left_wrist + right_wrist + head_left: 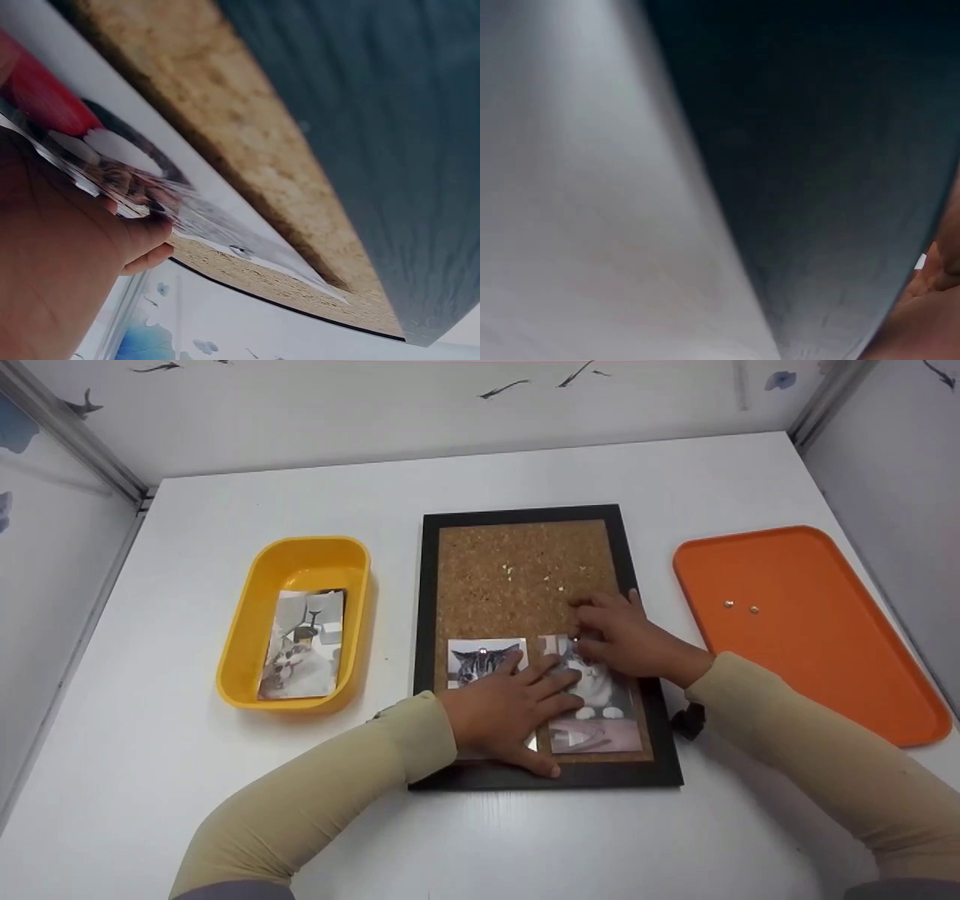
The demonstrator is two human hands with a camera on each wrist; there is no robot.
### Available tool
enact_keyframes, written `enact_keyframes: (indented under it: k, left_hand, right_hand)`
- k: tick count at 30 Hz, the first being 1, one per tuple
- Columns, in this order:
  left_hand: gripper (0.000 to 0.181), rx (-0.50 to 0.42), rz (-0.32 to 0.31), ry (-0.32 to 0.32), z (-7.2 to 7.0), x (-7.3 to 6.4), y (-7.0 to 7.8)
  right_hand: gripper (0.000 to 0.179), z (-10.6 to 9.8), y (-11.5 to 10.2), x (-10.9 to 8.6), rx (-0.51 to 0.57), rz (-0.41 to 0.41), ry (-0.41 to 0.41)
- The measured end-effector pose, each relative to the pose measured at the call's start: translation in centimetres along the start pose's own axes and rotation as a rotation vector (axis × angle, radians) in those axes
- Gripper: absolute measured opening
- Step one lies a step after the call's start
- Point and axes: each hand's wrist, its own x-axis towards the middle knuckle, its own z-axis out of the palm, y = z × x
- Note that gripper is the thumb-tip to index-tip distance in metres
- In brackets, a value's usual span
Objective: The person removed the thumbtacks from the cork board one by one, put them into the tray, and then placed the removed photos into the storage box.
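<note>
Unclenched, with fingers spread, the left hand [514, 709] is laid across the tabby-cat photo [478, 661] and the white-pawed cat photo [600, 721], both placed on the lower half of the black-framed corkboard [517, 600]. Whether anything is pinched by the right hand [621, 636], bent over the second photo's top edge, cannot be told (its fingertips are partly hidden). Two metallic thumbtacks [728, 604] are seen on the orange tray [810, 660].
</note>
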Motion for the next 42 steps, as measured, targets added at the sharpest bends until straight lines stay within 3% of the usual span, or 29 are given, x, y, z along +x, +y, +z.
enact_keyframes:
  k: [11,28,42]
  left_hand:
    - [0.097,0.025,0.003,0.005,0.21,0.06,0.01]
    - [0.097,0.038,0.0,-0.004,0.18,0.2,0.05]
    - [0.098,0.052,-0.006,-0.013,0.17,0.26,0.11]
  right_hand:
    - [0.007,0.6,0.05,0.22,-0.064,-0.008,-0.008]
    - [0.006,0.42,0.05,0.13,-0.028,-0.014,0.007]
    - [0.006,0.57,-0.11,0.11,-0.076,-0.016,0.007]
